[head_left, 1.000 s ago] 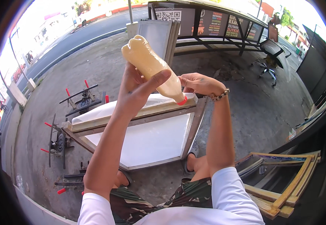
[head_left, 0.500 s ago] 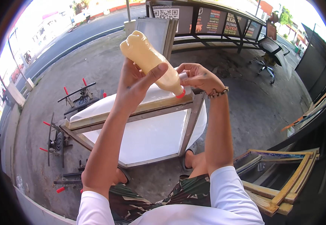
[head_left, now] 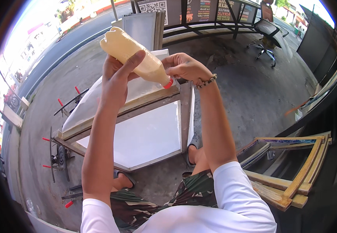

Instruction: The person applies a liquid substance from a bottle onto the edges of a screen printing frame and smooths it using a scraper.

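My left hand (head_left: 116,73) grips a plastic bottle (head_left: 131,54) of cream-coloured liquid, tilted with its red cap (head_left: 169,83) pointing down and to the right. At the cap end, my right hand (head_left: 186,66) has its fingers curled around the neck; a beaded bracelet sits on that wrist. Below both hands stands a wooden screen frame (head_left: 137,105) with white mesh (head_left: 145,136), propped at a slant in front of my knees. The bottle's mouth hangs just over the frame's upper right corner.
Stacked wooden frames (head_left: 288,171) lie at the right. A metal rack with red-tipped arms (head_left: 58,155) stands at the left on the concrete floor. More frames (head_left: 145,25) lean at the back, with a railing, posters and an office chair (head_left: 267,37) beyond.
Both hands and the bottle have stayed together while my view shifted slightly; the bottle tipped a little further down toward the frame's corner.
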Demonstrator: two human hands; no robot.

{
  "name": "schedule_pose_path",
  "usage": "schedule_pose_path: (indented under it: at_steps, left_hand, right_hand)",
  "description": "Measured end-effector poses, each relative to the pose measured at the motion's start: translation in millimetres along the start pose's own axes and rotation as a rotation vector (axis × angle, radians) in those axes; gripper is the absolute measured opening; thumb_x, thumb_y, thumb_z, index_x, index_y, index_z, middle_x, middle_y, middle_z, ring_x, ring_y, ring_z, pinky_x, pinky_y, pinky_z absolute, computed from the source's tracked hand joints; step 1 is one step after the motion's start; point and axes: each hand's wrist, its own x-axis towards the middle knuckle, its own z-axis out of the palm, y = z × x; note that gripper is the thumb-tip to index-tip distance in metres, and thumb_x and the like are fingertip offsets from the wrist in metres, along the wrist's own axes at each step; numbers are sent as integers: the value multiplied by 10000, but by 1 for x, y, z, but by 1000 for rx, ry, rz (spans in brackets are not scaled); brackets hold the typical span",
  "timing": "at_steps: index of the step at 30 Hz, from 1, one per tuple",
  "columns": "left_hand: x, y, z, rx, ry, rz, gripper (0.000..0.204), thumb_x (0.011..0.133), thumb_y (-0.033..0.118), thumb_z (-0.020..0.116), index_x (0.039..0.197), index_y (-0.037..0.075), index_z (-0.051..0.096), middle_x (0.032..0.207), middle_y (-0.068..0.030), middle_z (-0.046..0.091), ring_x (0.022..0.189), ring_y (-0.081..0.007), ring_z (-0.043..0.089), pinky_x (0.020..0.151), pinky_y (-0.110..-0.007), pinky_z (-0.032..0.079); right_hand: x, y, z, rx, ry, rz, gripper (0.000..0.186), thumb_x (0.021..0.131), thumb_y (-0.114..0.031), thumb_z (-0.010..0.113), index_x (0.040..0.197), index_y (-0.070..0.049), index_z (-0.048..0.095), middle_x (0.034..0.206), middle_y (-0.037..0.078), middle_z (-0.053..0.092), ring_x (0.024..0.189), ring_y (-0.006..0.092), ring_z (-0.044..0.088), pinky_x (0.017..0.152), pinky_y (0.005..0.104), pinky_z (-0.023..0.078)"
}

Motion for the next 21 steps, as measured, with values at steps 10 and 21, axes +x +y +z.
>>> schedule_pose_path:
  at_steps: [10, 21]
  left_hand:
    - [6, -9, 7, 30, 36, -2, 389, 887, 210, 762, 1165, 16, 569, 1046, -100, 680, 944, -197, 708, 824, -351, 602]
    - [9, 0, 15, 97, -50, 79, 449, 872, 180, 773, 1202, 12, 520, 1043, -103, 675, 926, -196, 709, 797, -350, 605]
  right_hand:
    - [1, 4, -1, 21, 36, 16, 321, 785, -49, 677, 1086, 51, 728, 940, 92, 723, 808, 121, 658, 750, 236, 529]
    - [5, 6, -3, -1, 41, 76, 368, 808, -42, 649, 1154, 76, 691, 939, 99, 721, 764, 109, 670, 725, 216, 541]
